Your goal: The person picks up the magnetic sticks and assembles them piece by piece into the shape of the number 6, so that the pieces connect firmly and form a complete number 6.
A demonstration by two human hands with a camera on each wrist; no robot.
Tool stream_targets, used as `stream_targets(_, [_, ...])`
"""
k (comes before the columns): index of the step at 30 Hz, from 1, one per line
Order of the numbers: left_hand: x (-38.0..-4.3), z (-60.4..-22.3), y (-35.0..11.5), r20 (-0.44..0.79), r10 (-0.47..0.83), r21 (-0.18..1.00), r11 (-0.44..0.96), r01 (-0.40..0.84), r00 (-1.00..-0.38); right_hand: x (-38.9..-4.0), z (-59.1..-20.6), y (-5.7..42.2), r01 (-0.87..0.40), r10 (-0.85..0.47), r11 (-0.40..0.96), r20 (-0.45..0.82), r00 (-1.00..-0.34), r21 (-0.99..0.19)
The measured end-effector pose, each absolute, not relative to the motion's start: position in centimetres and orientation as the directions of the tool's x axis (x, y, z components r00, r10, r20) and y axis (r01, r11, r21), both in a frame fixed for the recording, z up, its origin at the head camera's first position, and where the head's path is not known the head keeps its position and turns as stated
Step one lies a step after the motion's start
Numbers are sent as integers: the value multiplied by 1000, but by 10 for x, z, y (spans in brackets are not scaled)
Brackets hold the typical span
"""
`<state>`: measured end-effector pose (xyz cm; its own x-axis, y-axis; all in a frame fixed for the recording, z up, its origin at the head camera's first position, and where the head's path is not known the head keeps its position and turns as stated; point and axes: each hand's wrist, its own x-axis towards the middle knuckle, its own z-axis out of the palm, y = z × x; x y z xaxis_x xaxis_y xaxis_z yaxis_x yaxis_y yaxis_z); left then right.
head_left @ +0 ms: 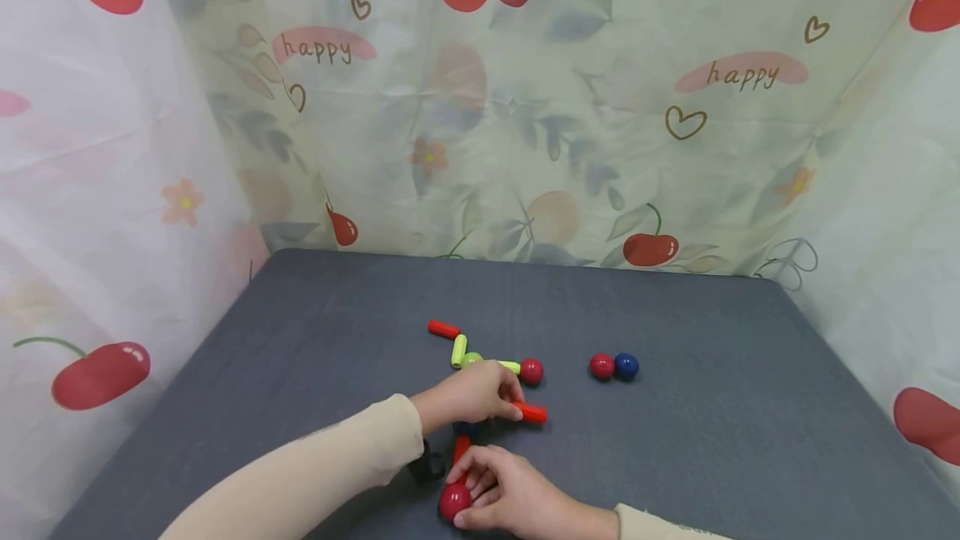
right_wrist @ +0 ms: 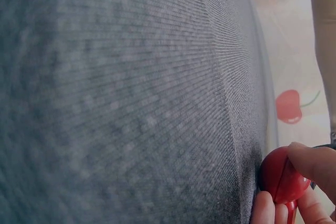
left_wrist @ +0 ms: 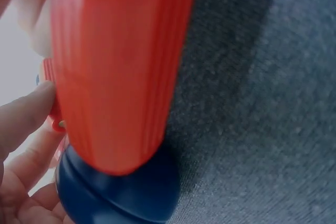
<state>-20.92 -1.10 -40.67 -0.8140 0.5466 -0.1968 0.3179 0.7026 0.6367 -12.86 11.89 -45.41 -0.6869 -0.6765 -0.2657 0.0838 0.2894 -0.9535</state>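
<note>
1. Fabric (head_left: 487, 123) printed with cherries screens the dark grey table (head_left: 712, 440) at 9, 12 and 3 o'clock.
2. Readings from the left hand (head_left: 474, 394), far edge as 12: outlying red rod (head_left: 443, 329) at 11, beside an upper yellow-green rod (head_left: 459, 352); green ball (head_left: 472, 359) at 12, partly covered by that hand; lower yellow-green rod (head_left: 511, 367) meeting the far red ball (head_left: 532, 371) at 2; red-and-blue ball pair (head_left: 602, 366), side by side, nearer 3.
3. Obstruction noted: from above, the left hand hides most of the dark blue ball (left_wrist: 121, 200). Black wrist device (head_left: 426, 465) at 7.
4. Left fingers narrowed, pinching a short red rod (head_left: 532, 413) at 4.
5. Right hand (head_left: 517, 490), at 5: thumb and fingers grip a glossy, seamed red ball (head_left: 454, 502).
6. Ridged red rod (left_wrist: 121, 72), round-ended, lies between that ball and the dark blue one, touching the latter.
</note>
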Motion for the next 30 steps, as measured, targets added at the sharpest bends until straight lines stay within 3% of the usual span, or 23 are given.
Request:
stream_targets(9, [-205, -404, -7, -189, 611, 544, 717, 435, -769, -120, -432, 116, 91, -658, 314, -286, -697, -945])
stream_targets(23, [-204, -403, -5, -177, 627, 509, 718, 474, -759, -150, -516, 124, 91, -692, 269, -258, -674, -959])
stream_targets(30, [-202, -401, -4, -183, 620, 512, 723, 464, -763, -141, -490, 123, 102, -687, 274, -269, -675, -956])
